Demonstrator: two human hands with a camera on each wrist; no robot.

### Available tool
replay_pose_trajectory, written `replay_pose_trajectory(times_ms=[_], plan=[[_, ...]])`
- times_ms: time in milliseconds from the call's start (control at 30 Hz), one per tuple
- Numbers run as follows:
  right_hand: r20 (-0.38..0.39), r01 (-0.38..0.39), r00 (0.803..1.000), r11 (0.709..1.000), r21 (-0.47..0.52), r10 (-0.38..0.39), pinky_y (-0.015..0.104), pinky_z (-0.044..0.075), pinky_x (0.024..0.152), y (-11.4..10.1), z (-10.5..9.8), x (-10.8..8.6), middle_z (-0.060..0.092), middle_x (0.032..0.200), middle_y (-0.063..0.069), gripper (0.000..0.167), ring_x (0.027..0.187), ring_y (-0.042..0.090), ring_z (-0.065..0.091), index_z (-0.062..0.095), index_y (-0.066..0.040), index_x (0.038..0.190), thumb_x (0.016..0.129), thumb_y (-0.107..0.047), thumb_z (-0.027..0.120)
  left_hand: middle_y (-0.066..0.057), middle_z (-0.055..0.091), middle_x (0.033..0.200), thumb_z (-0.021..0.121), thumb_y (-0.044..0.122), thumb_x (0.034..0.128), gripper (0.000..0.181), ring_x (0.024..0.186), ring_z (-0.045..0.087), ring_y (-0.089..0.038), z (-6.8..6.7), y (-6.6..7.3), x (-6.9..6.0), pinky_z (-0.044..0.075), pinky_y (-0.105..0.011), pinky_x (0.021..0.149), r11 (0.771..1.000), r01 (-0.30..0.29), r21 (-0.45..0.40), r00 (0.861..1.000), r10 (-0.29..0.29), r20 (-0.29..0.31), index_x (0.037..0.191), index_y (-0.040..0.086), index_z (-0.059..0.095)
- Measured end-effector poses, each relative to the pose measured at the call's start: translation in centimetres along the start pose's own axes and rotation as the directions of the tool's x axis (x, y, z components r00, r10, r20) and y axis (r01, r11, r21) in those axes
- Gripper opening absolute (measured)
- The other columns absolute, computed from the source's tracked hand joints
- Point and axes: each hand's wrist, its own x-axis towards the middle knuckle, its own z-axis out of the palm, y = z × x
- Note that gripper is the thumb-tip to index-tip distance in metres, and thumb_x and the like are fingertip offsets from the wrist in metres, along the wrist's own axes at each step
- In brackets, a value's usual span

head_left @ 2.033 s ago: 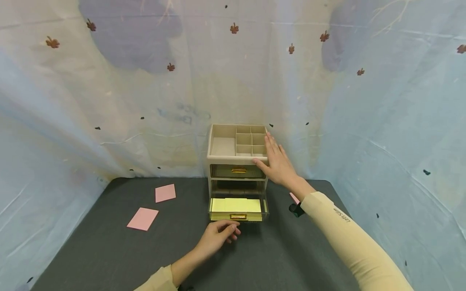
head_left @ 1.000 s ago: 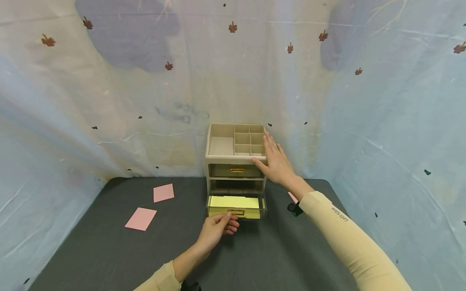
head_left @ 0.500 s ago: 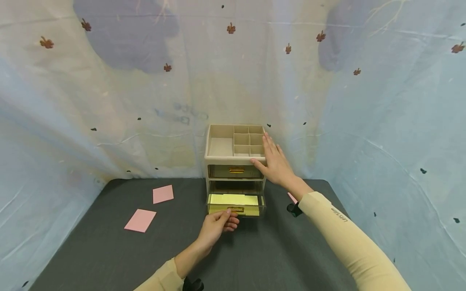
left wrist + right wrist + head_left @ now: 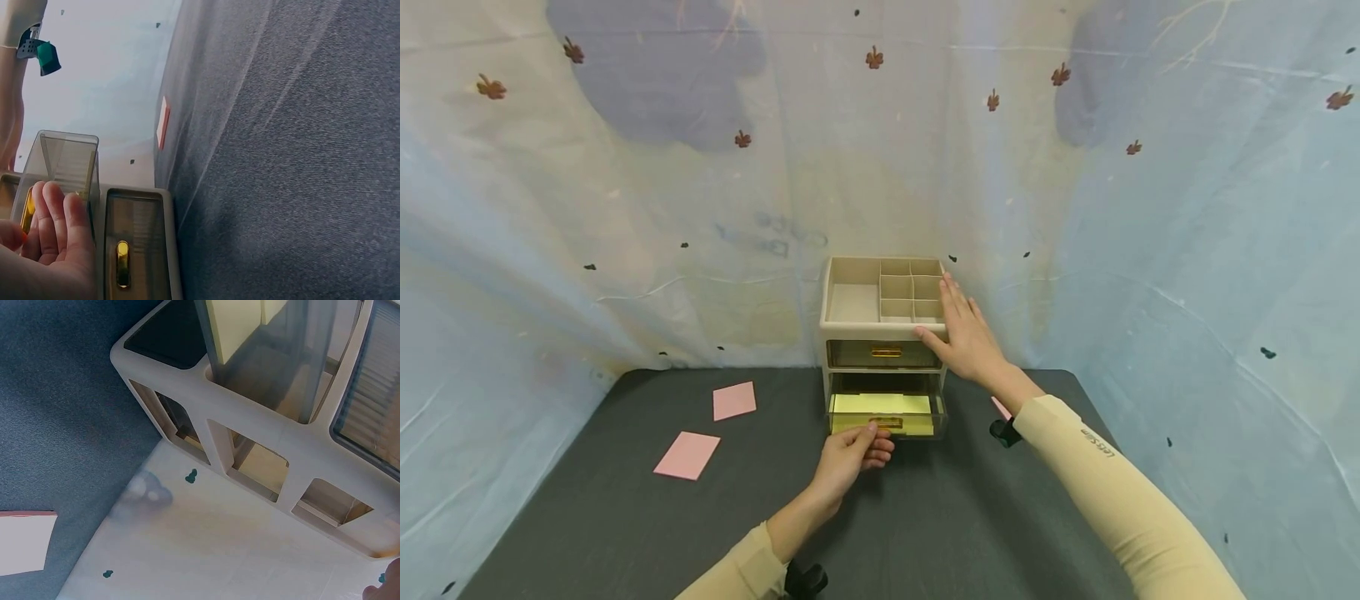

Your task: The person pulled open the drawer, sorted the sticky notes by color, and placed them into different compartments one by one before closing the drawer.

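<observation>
A beige desktop drawer organizer [image 4: 852, 329] stands on the dark table, with a divided tray on top. Its middle drawer [image 4: 938, 427], clear and partly pulled out, holds yellow sticky notes [image 4: 880, 404]. At that drawer's front, my left hand [image 4: 842, 460] pinches the gold handle [image 4: 897, 422] by thumb and forefinger; the other fingers curve loosely below. In the left wrist view a lower drawer with its own gold handle [image 4: 123, 264] sits closed. My right hand [image 4: 972, 337] rests straight-fingered against the organizer's upper right side, thumb over the front edge.
Two pink sticky note pads [image 4: 687, 456] lie left of the organizer. Another pink pad [image 4: 1001, 408] is partly hidden by the right forearm. A patterned cloth [image 4: 737, 192] hangs behind and beside the dark table [image 4: 625, 533].
My left hand has come up to the handle from below the drawer and moved away from me with it. The middle drawer has slid partway into the organizer. My right hand stays in place.
</observation>
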Motion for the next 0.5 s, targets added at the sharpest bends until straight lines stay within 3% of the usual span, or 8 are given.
replay_pose_trajectory(times_ms=[500], plan=[[-0.001, 0.003, 1.0, 1.0, -0.004, -0.003, 0.056, 0.011, 0.128, 0.1, 0.1, 0.1, -0.006, 0.175, 0.009, 0.096, 0.161, 0.03, 0.004, -0.003, -0.005, 0.167, 0.106, -0.062, 0.045, -0.007, 0.077, 0.095, 0.058, 0.032, 0.109, 0.046, 0.083, 0.073, -0.013, 0.1, -0.2, 1.9, 0.063, -0.038, 0.085, 0.997, 0.027, -0.068, 0.999, -0.029, -0.025, 0.123, -0.01, 0.07]])
